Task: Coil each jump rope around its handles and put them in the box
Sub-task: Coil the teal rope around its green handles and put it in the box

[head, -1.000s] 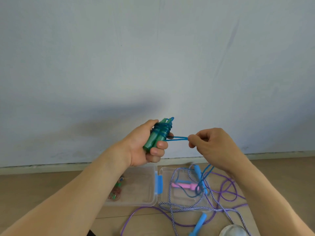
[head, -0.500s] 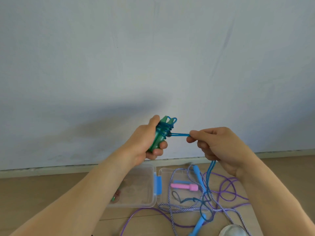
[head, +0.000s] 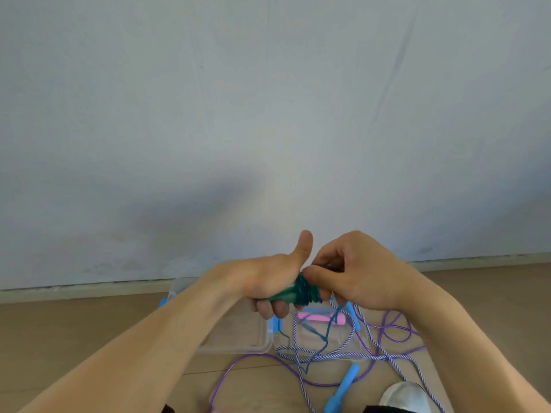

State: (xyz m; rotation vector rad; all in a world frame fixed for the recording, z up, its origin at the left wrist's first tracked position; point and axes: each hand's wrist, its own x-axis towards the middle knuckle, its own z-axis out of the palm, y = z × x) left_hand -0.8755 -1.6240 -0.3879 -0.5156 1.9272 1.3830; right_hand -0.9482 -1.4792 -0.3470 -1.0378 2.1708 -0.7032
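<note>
Fingers of the left hand (head: 268,278) curl round the green handles (head: 287,295) of a jump rope, thumb raised toward 12 o'clock, while the right hand (head: 354,272) at 3 o'clock of it pinches the teal rope coil (head: 307,290) wound on them. Below, toward 6 o'clock, the clear box (head: 238,348) lies open on the floor with a pink handle (head: 316,318) and loose striped rope (head: 343,353), purple rope (head: 256,357) and blue handle (head: 343,389) around it.

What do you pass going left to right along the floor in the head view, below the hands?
Clear box → pink handle → blue handle → purple rope.
</note>
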